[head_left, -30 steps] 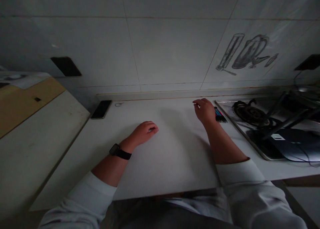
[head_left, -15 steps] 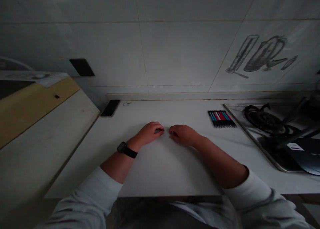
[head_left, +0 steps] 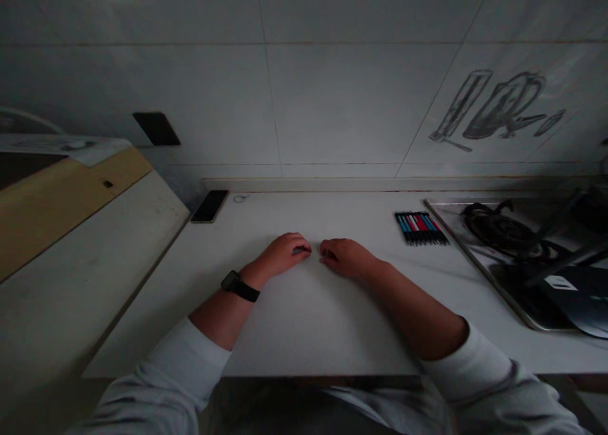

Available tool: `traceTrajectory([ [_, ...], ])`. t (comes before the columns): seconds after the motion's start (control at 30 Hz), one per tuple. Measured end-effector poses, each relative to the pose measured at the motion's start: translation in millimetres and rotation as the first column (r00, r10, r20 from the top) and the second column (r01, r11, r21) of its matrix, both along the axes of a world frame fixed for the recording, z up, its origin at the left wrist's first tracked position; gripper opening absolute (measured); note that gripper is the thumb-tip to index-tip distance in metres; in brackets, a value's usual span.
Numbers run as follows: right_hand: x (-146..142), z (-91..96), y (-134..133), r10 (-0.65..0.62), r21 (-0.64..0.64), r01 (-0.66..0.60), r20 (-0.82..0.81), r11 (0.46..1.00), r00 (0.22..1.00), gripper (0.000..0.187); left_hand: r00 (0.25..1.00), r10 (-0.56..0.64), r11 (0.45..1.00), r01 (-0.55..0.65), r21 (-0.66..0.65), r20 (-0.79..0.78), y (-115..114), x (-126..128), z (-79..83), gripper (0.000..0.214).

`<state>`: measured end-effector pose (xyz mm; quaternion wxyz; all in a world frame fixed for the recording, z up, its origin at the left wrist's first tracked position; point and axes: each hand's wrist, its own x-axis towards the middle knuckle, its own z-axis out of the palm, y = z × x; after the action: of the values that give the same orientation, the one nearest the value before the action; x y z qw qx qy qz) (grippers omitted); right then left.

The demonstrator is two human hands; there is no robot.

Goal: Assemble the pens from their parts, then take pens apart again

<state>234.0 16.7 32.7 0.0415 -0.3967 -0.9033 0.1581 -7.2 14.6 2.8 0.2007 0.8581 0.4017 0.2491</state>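
Observation:
My left hand [head_left: 287,252], with a black watch [head_left: 240,286] on its wrist, rests on the white countertop [head_left: 304,321]. Its fingers curl in towards the thumb, and the small gap between them shows nothing held. A short distance to the right, my right hand [head_left: 349,256] also rests on the counter, fingers bent inward and closed; nothing shows in it. The two hands face each other without touching. Nearest to the right hand is a row of several pens [head_left: 420,228] with black, blue, red and white parts, lying side by side.
A dark phone [head_left: 209,206] lies at the counter's back left, beside a small thin ring [head_left: 240,198]. On the right is a gas stove [head_left: 503,232] with a metal rim and a dark lid-like object [head_left: 579,299]. A tiled wall [head_left: 332,106] closes off the back.
The view has shifted very slightly. Both hands keep the same pose and place on the counter, and the pens and phone have not moved.

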Motion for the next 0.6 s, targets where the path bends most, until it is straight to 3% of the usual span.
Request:
traceTrajectory([
  [0.37, -2.6, 3.5, -1.0, -0.04, -0.011, 0.039, -0.014, 0.999, 0.999, 0.017, 1.0, 0.021, 1.0, -0.021, 0.003, -0.012, -3.4, 1.2, 4.5, 0.008],
  [0.5, 3.6, 4.1, 5.0, -0.014, 0.009, 0.014, -0.073, 1.0, 0.997, 0.017, 0.996, 0.043, 0.998, -0.046, 0.031, 0.075, -5.5, 1.5, 9.1, 0.008],
  [0.6, 17.9, 13.0, 14.4, -0.055, 0.057, 0.067, -0.184, 0.996, 0.981, 0.016, 0.978, 0.085, 0.985, -0.112, 0.132, 0.193, -9.5, -1.0, 23.4, 0.011],
])
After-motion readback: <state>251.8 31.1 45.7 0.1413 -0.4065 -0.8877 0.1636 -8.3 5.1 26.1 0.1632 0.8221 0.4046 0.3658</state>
